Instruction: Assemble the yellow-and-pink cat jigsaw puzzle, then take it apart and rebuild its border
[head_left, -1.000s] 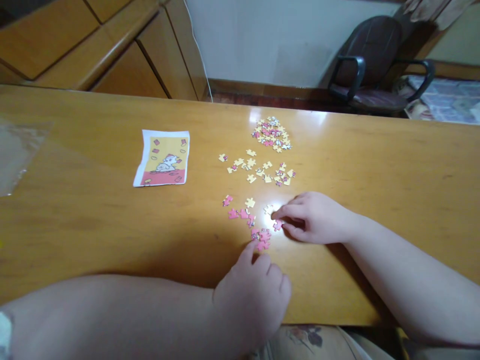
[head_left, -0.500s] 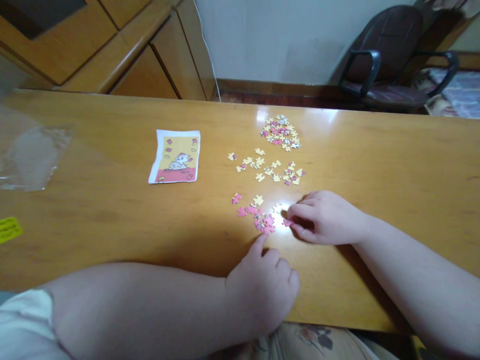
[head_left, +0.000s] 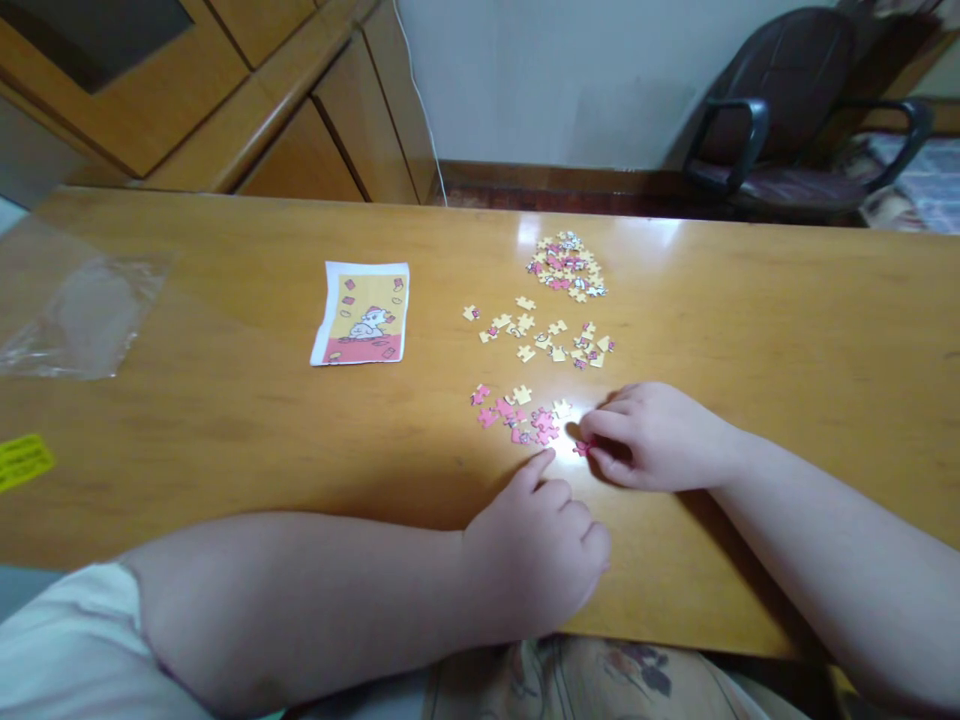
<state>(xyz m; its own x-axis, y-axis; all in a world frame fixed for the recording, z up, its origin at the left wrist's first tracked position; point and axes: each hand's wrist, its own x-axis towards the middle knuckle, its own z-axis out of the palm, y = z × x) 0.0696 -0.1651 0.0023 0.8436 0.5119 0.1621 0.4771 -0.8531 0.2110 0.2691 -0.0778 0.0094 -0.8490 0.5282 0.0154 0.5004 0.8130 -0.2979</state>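
My left hand rests low over the table, index finger stretched out and the other fingers curled, holding nothing. Its fingertip is just below a cluster of pink puzzle pieces. To the right, my right hand has its thumb and fingers around a dark pink puzzle piece at the table surface. A pale yellow puzzle piece lies just left of those fingers. Farther off are loose yellow pieces and a heaped pile of mixed pieces.
A picture sheet with a white animal on yellow and pink lies left of the pieces. A clear plastic bag and a yellow label are at the left of the wooden table. An office chair stands beyond it.
The pink cluster has shifted a little away from me, and my left fingertip has moved slightly up and right. My right hand stays nearly in place at the dark pink piece. The view shifted slightly.
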